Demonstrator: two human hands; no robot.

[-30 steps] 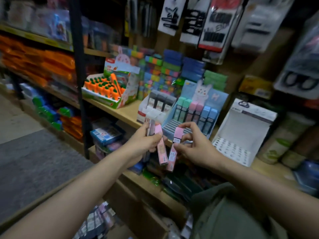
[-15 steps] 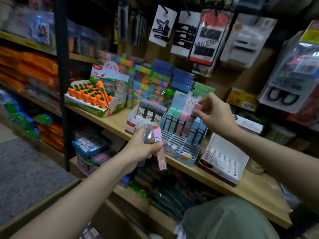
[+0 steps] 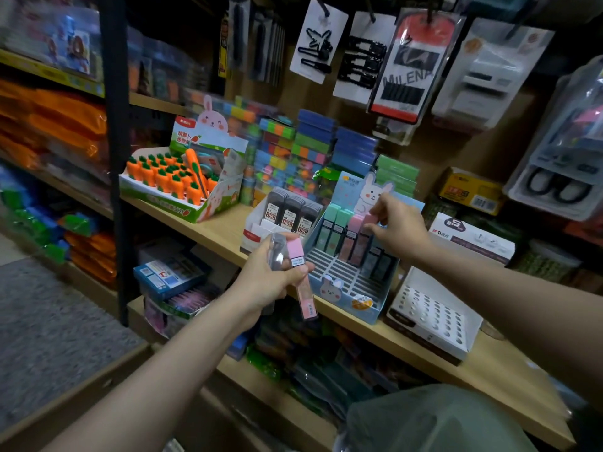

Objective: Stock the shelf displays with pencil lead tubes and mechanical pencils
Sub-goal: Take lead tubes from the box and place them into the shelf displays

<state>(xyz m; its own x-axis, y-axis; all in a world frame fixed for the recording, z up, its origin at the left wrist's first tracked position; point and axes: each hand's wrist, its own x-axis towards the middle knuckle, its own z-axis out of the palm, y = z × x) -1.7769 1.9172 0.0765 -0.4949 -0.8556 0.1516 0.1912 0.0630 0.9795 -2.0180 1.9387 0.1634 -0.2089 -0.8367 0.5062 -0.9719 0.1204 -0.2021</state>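
A blue rabbit display box (image 3: 347,296) stands on the wooden shelf (image 3: 215,230), with green, pink and blue lead tubes upright in its back rows. My right hand (image 3: 396,230) pinches the cap of a pink lead tube (image 3: 365,236) standing in the back row beside another pink tube. My left hand (image 3: 270,277), in front of the box, grips a pink lead tube (image 3: 303,283) pointing down, together with a clear plastic wrapper (image 3: 277,252).
A white box of black lead cases (image 3: 287,216) sits left of the rabbit box, a carrot eraser display (image 3: 182,181) further left. An empty white holed display (image 3: 430,316) lies to the right. Hair-clip cards (image 3: 318,40) hang above. A cardboard carton edge (image 3: 81,396) is below.
My right hand carried its pink tube from beside my left hand up to the display box and lowered it into the back row. My left hand stayed in front with its tube.
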